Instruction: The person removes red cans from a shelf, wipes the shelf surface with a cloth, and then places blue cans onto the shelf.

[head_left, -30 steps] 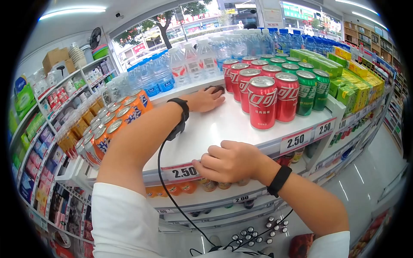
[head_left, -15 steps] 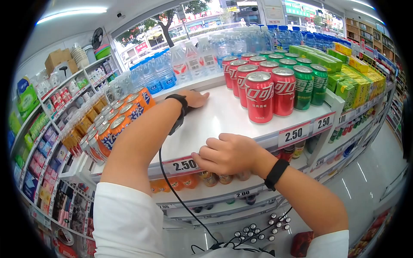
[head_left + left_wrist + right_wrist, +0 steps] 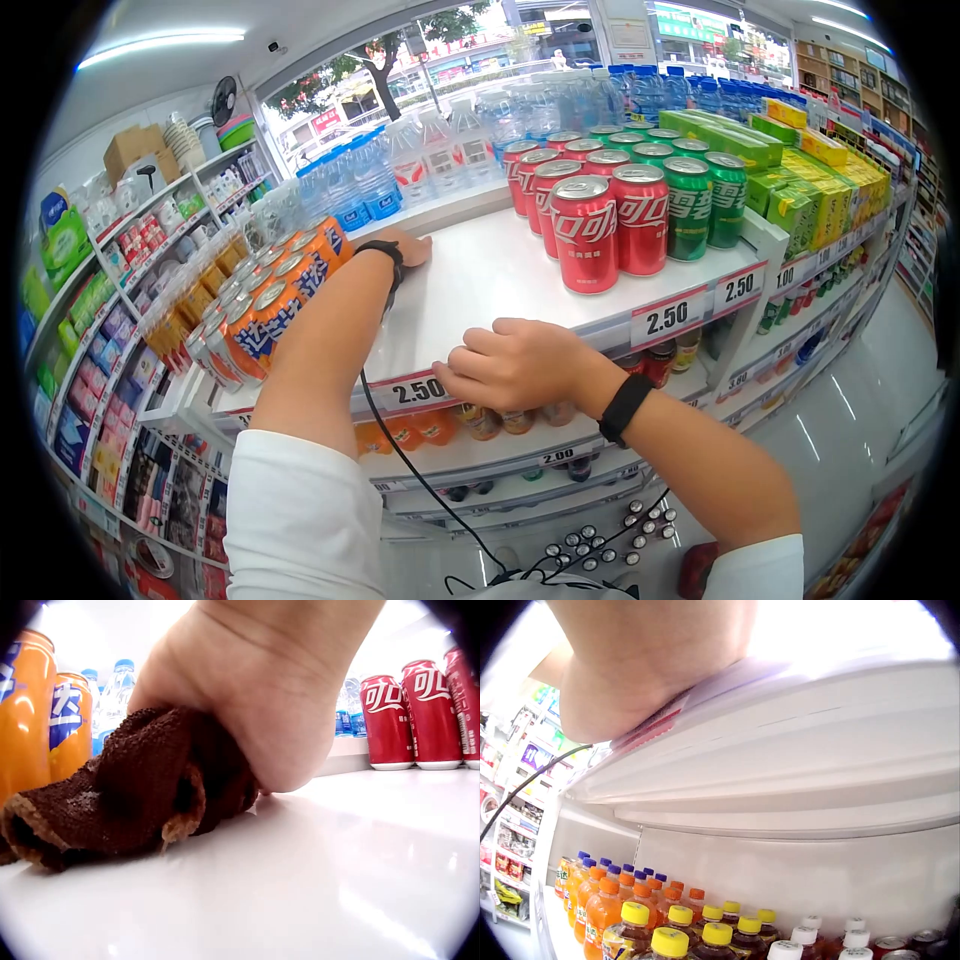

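Observation:
My left hand [image 3: 405, 248] is at the back left of the white shelf [image 3: 470, 265], beside the orange cans [image 3: 270, 325]. A crumpled brown cloth [image 3: 142, 784] lies under that hand [image 3: 247, 690] on the shelf top; the left wrist view hides most of its fingers. With fingers loosely curled, my right hand [image 3: 510, 365] rests at the shelf's front edge by a price label [image 3: 415, 392] and holds nothing. To its right stand red cans [image 3: 585, 240], apart from both hands.
Green cans [image 3: 688, 210] and yellow-green cartons [image 3: 825, 205] stand farther right. Water bottles [image 3: 375, 185] line the raised ledge behind. Bottled drinks [image 3: 634, 930] fill the shelf below. A black cable [image 3: 425, 470] hangs from the left wrist.
My left hand has moved left across the shelf, away from the red cans and towards the orange ones. My right hand stays at the front edge; the view has shifted slightly.

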Demonstrator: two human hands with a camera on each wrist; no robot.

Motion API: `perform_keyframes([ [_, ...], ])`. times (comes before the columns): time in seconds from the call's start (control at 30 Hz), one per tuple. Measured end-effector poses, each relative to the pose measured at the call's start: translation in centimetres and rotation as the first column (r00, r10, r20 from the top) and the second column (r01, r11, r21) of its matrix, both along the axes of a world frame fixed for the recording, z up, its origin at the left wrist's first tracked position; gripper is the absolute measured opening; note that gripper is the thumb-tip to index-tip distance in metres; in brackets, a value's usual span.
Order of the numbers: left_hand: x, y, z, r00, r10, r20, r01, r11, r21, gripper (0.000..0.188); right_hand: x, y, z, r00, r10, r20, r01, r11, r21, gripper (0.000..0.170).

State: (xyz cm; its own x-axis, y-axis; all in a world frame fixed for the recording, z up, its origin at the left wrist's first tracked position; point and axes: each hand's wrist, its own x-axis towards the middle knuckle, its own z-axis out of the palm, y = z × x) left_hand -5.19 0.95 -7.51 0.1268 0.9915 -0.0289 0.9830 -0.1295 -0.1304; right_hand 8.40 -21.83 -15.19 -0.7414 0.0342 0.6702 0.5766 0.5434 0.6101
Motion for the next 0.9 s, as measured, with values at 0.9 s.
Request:
perform_keyframes([
  [0.9, -5.0, -5.6, 0.3, 0.737, -0.632, -0.239, 0.543, 0.765, -0.348, 0.054, -0.2, 0.0, 0.1, 1.0, -0.003, 0.027, 0.003, 1.0, -0.018, 0.018],
])
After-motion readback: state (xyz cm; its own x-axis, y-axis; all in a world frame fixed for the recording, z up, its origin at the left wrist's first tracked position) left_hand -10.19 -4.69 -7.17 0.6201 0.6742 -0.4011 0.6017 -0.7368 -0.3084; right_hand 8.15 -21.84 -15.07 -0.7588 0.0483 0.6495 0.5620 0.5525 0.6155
